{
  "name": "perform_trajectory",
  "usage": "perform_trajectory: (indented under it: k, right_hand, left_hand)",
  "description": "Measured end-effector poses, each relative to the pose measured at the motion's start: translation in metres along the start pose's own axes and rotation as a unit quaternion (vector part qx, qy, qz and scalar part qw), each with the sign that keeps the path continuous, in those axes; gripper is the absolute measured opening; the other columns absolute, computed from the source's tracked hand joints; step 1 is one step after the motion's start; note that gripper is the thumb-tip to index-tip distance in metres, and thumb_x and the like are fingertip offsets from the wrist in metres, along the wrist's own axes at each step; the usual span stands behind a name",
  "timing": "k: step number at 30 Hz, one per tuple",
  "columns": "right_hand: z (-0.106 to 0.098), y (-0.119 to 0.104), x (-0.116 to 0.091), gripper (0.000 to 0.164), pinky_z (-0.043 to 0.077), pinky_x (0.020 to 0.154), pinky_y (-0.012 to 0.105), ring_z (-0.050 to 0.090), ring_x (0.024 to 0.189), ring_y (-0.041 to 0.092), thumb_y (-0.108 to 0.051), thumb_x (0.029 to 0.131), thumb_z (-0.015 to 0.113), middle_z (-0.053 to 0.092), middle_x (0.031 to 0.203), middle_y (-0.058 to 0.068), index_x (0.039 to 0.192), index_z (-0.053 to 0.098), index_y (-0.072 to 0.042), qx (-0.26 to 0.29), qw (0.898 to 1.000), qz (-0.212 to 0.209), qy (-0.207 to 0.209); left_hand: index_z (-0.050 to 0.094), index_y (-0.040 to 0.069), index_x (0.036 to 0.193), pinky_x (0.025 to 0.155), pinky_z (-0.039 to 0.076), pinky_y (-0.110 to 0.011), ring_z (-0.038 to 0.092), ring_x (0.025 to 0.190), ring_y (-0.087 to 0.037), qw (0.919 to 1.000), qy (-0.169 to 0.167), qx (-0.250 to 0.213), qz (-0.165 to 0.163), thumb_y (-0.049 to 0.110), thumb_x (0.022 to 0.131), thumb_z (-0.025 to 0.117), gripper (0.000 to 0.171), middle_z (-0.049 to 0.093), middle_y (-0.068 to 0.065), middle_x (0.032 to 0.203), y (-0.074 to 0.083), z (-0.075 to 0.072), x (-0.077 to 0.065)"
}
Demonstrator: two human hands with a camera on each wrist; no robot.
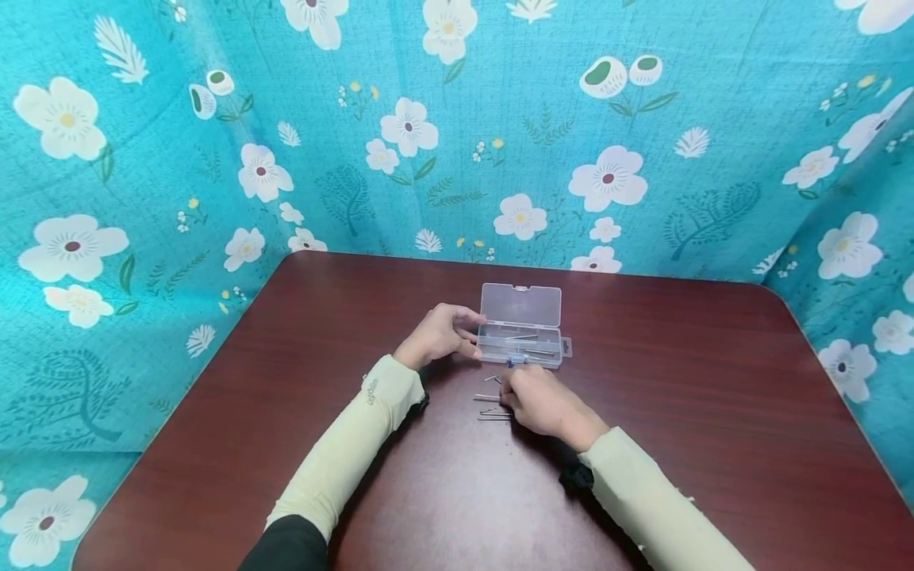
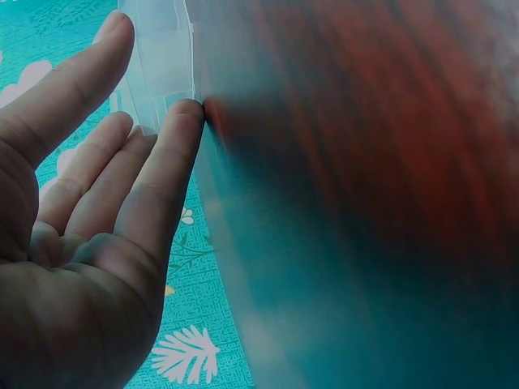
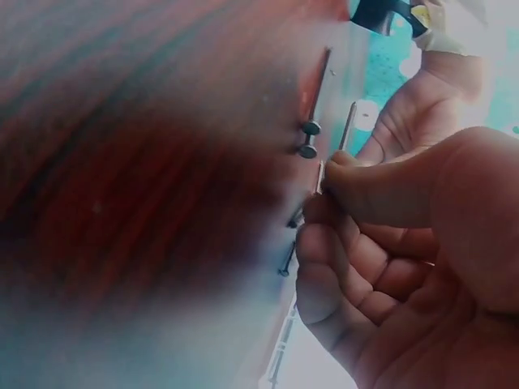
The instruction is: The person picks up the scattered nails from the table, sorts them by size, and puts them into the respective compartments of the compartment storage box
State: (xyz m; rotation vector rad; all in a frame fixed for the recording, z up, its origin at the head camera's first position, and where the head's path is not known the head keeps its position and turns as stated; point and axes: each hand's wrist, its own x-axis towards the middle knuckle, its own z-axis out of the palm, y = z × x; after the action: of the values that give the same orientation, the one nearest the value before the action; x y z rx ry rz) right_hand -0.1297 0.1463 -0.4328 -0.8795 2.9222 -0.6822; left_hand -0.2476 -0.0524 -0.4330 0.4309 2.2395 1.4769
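A clear plastic box (image 1: 520,362) stands on the table with its lid (image 1: 521,305) raised at the back. Slim metal nails (image 1: 539,352) lie in its compartments. At the box's left end is my left hand (image 1: 444,333), fingertips against the side; in the left wrist view that hand (image 2: 105,219) has its thumb apart and its fingers loosely extended. My right hand (image 1: 540,399), in front of the box, pinches a nail (image 3: 349,126) between thumb and fingers. More nails (image 1: 493,418) lie on the table beside it, their round heads showing in the right wrist view.
The dark red-brown table (image 1: 664,381) extends around the box on all sides. A hanging tab (image 1: 567,347) juts from the box's right end. Blue flowered cloth (image 1: 457,159) hangs behind the table and along both sides.
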Motion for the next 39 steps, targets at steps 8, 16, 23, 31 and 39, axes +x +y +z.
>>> perform_trajectory:
  k: [8, 16, 23, 31, 39]
  right_hand:
    - [-0.015, -0.001, -0.001, 0.016, 0.047, 0.062, 0.028, 0.051, 0.064, 0.008, 0.001, 0.092, 0.068, 0.060, 0.073, -0.007, 0.082, 0.066, -0.010, 0.053, 0.997, 0.045, 0.014]
    - [-0.021, 0.000, 0.001, 0.016, 0.047, 0.062, 0.028, 0.047, 0.061, 0.006, -0.001, 0.093, 0.069, 0.058, 0.071, -0.008, 0.081, 0.068, -0.011, 0.053, 0.997, 0.044, 0.032]
    - [-0.027, 0.005, 0.001, 0.012, 0.051, 0.067, 0.031, 0.054, 0.066, 0.009, -0.003, 0.094, 0.069, 0.066, 0.077, -0.005, 0.086, 0.074, -0.009, 0.059, 0.996, 0.052, 0.046]
    - [-0.034, 0.012, 0.003, 0.011, 0.048, 0.065, 0.032, 0.051, 0.062, 0.011, -0.004, 0.094, 0.070, 0.061, 0.071, -0.005, 0.085, 0.074, -0.008, 0.060, 0.995, 0.059, 0.062]
    - [-0.039, 0.017, 0.011, 0.008, 0.046, 0.060, 0.031, 0.048, 0.059, 0.012, -0.003, 0.094, 0.069, 0.055, 0.066, -0.004, 0.087, 0.074, -0.004, 0.064, 0.994, 0.059, 0.071]
  left_hand:
    - [0.070, 0.003, 0.125, 0.074, 0.059, -0.033, 0.072, 0.100, -0.023, 1.0000, -0.002, -0.006, -0.004, -0.009, 0.069, 0.088, 0.060, 0.064, -0.013, 0.131, 0.000, -0.002, -0.001]
    - [0.070, 0.002, 0.123, 0.075, 0.059, -0.033, 0.072, 0.100, -0.026, 0.9999, 0.002, -0.008, 0.009, -0.012, 0.067, 0.088, 0.061, 0.066, -0.009, 0.130, -0.002, -0.004, -0.001]
    - [0.070, 0.002, 0.124, 0.075, 0.059, -0.032, 0.072, 0.098, -0.023, 1.0000, 0.000, -0.005, 0.007, -0.011, 0.068, 0.088, 0.060, 0.066, -0.009, 0.130, -0.003, -0.001, 0.001]
    - [0.070, 0.002, 0.124, 0.075, 0.058, -0.031, 0.073, 0.098, -0.025, 1.0000, 0.003, 0.002, 0.006, -0.010, 0.067, 0.089, 0.061, 0.066, -0.012, 0.129, 0.000, 0.000, 0.002]
    - [0.070, 0.001, 0.123, 0.077, 0.058, -0.032, 0.073, 0.095, -0.022, 0.9999, 0.007, 0.009, 0.012, -0.011, 0.067, 0.089, 0.061, 0.067, -0.011, 0.128, -0.003, 0.000, 0.002]
